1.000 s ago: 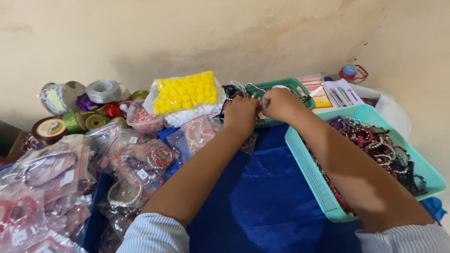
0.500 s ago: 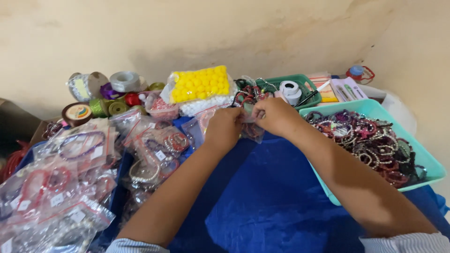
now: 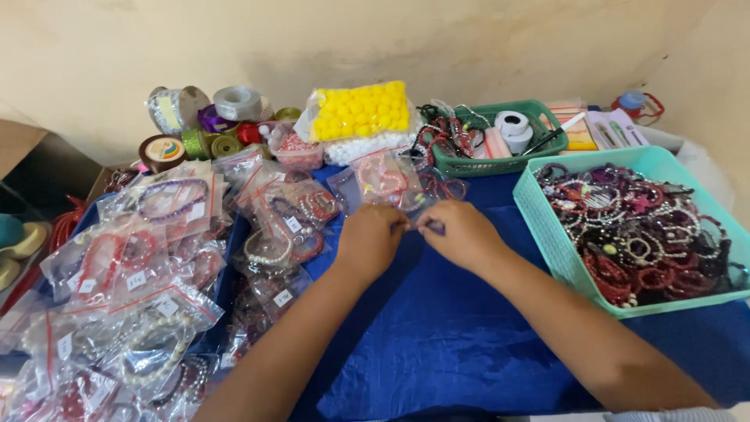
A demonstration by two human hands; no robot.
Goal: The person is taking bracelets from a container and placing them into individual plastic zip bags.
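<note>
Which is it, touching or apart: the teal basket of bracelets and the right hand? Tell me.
Apart. In the head view, bare blue cloth shows between the right hand and the teal basket.

Pinched between left hand (image 3: 369, 242) and right hand (image 3: 461, 234): something small, mostly covered by fingers, kind impossible to tell. Right of the right hand, turquoise basket (image 3: 547, 227) cut off by the frame edge. Left of the left hand, bagged bracelets (image 3: 141, 312) cropped at the bottom.

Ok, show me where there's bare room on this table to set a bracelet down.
Bare blue cloth lies between the forearms, below both hands, bordered by the teal basket on the right and the bagged bracelets on the left. The back row by the green tray and ribbon spools is crowded.
</note>
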